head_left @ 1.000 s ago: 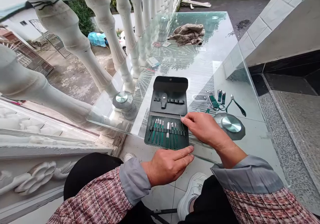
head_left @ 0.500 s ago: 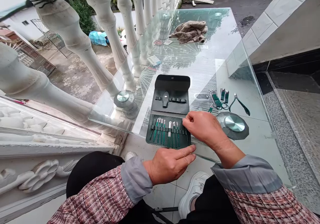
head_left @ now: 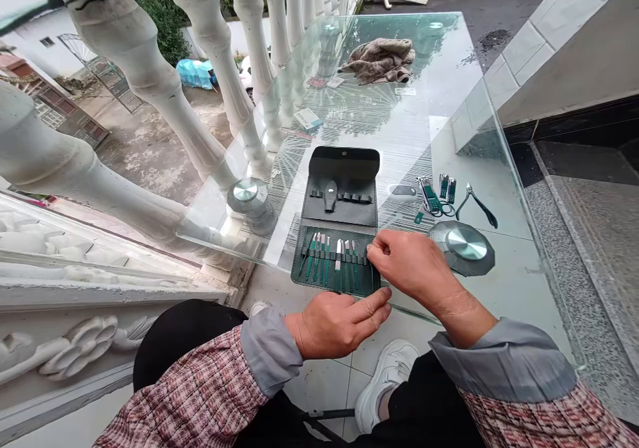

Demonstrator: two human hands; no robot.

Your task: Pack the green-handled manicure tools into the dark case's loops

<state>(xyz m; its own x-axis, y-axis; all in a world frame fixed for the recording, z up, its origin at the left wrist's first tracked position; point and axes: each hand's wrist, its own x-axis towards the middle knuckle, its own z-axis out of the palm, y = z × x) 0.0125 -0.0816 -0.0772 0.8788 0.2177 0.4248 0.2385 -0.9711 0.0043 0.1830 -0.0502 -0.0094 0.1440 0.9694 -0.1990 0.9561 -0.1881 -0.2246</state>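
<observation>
A black manicure case (head_left: 340, 212) lies unfolded on the glass table (head_left: 504, 261). Slim green-handled manicure tools (head_left: 329, 261) stand in a row in the loops of its near half. At the right end of that row, my right hand (head_left: 412, 261) is closed in a pinch; what its fingertips hold is hidden. My left hand (head_left: 339, 325) rests along the case's near edge, index and middle fingers stretched toward the near right corner, thumb out of sight. Right of the case lie green nail clippers (head_left: 430, 198), smaller clippers (head_left: 448, 187) and cuticle nippers (head_left: 476, 205).
A crumpled brown cloth (head_left: 382, 60) lies toward the table's far end. A small box (head_left: 308, 119) sits left of centre. Round metal leg caps (head_left: 466, 243) show at the glass corners. White balusters (head_left: 210, 55) line the left side.
My right hand has shifted slightly right and down at the case's right edge, still pinched. The left hand stays almost in place. The tools and case remain as they were.
</observation>
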